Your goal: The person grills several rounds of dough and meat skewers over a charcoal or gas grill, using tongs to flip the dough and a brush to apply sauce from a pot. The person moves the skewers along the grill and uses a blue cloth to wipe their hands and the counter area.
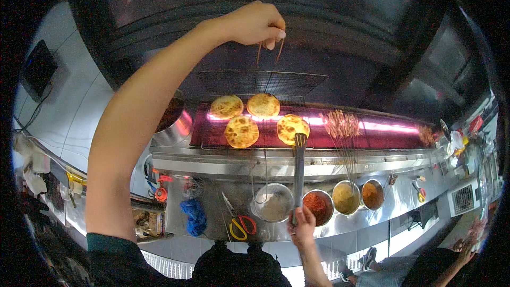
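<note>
My left hand is raised high over the grill, its fingers closed on a thin, two-pronged wire handle. Below it a wire mesh rack stands tilted up; their join is too dark to see. My right hand grips long dark tongs near the lower end. Their slotted tip overlaps the front edge of a browned round flatbread. Three more flatbreads lie beside it: one at front left, one at back left and one at back middle.
Meat skewers lie across the glowing grill. On the steel counter stand bowls of white powder, red spice, yellowish spice and orange spice. Scissors and a blue cloth lie left. A person is at lower right.
</note>
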